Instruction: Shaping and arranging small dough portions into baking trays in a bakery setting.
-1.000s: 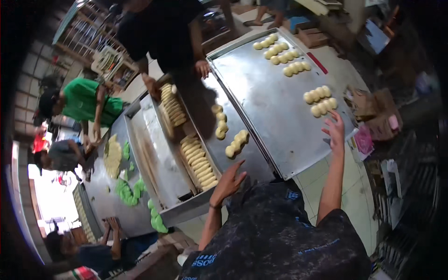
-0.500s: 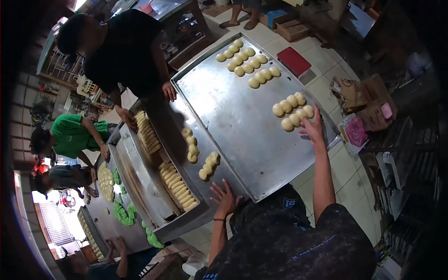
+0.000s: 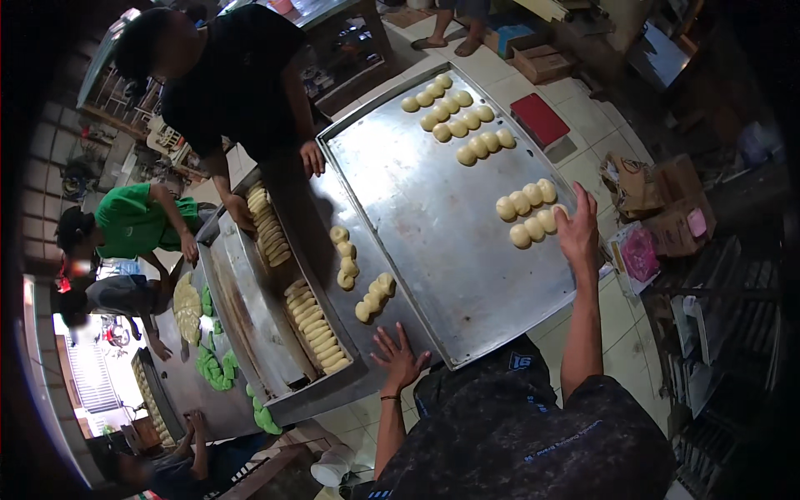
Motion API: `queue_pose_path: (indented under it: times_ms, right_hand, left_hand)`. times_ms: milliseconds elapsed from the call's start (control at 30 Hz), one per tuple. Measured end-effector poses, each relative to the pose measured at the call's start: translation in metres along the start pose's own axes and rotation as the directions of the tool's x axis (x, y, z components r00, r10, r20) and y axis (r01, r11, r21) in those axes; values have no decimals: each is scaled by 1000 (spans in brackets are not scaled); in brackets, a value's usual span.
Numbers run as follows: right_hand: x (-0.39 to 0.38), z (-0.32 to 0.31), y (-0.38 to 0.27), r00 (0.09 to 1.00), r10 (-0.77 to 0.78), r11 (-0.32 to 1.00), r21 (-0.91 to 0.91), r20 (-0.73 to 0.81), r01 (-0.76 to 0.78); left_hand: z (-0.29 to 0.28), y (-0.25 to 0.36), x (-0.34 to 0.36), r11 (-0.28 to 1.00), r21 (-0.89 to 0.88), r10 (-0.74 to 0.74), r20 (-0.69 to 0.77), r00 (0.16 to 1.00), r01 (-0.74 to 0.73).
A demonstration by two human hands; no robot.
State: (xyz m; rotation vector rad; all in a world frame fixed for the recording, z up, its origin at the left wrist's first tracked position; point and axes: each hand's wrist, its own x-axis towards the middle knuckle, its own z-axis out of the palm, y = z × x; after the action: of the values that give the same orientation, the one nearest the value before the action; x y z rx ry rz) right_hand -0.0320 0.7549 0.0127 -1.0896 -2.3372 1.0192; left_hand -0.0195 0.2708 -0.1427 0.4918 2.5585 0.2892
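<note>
My right hand (image 3: 577, 227) reaches over the right part of a large metal tray (image 3: 442, 283). Its fingers are spread, with the thumb at the end of a row of pale dough balls (image 3: 535, 227); whether it touches the last ball I cannot tell. Just beyond lies a second joined row (image 3: 526, 199). Several more dough rows (image 3: 462, 125) sit at the tray's far end. My left hand (image 3: 399, 358) is open, palm down with fingers apart, at the table beside the tray's near left corner. Close to it lie a short dough row (image 3: 375, 297) and a curved dough strand (image 3: 345, 258).
Left of the loose dough stands a metal box (image 3: 279, 392) holding dough rolls (image 3: 315, 329). A co-worker in black (image 3: 237, 92) rests one hand at the tray's far left corner. Other people work beyond, near green dough (image 3: 217, 367). A red lid (image 3: 540, 119) lies right of the tray.
My right hand has drawn slightly right, off the dough row, and its fingers now point more away from me. The left hand stays nearly in place. The whole view has shifted a little.
</note>
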Motion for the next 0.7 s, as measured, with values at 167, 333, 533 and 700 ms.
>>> queue_pose_path:
  times_ms: [167, 333, 533, 700]
  right_hand:
    - [-7, 51, 17, 992, 91, 990, -105, -87, -99]
    - [-11, 76, 27, 992, 104, 994, -24, -69, -106]
    - [-12, 74, 23, 970, 94, 991, -75, -223, -113]
    - [-16, 85, 8, 969, 126, 958, -228, -214, -175]
  left_hand:
    - [5, -1, 3, 1000, 22, -1, -14, 1000, 1]
    - [8, -4, -3, 999, -18, -39, -27, 999, 38]
    - [9, -4, 4, 998, -61, -3, -12, 1000, 2]
    - [24, -4, 4, 1000, -2, 24, -153, 988, -25]
